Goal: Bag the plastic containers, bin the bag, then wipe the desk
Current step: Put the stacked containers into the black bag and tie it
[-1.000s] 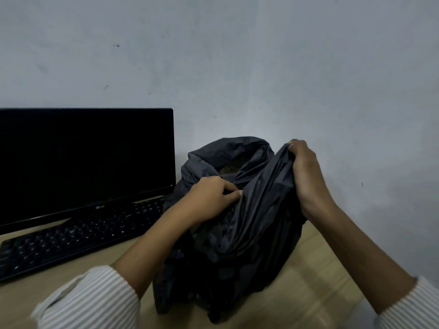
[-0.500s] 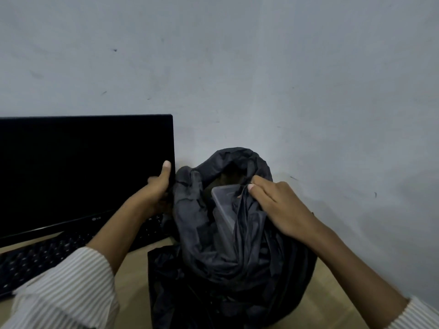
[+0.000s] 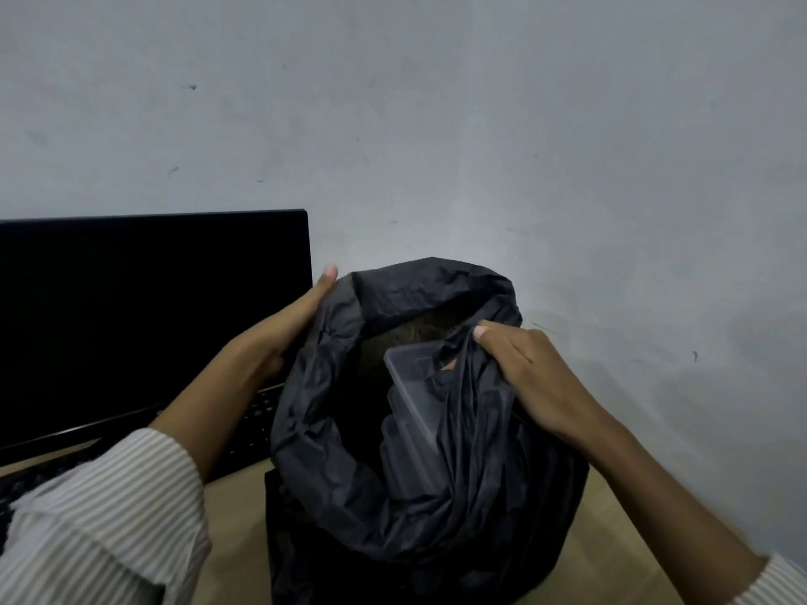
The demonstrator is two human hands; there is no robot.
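A black plastic bag point(image 3: 349, 465) stands on the wooden desk point(image 3: 238, 556) with its mouth open toward me. Inside it, stacked clear plastic containers point(image 3: 412, 399) lean upright, their upper corner showing above the folds. My left hand point(image 3: 288, 325) holds the bag's left rim, thumb pointing up beside the monitor edge. My right hand point(image 3: 528, 377) grips bunched plastic at the bag's right rim, right next to the containers' top edge. The bag's lower contents are hidden by its dark folds.
A black monitor point(image 3: 153, 316) stands at the left, close against the bag. A black keyboard point(image 3: 253, 430) lies in front of it, partly under my left arm. A grey wall point(image 3: 524, 146) rises directly behind the desk. Bare desk wood point(image 3: 611, 548) shows right of the bag.
My left hand moved from the bag's front folds to its left rim, and my right hand came down to the right rim. The mouth spread wider, exposing the containers.
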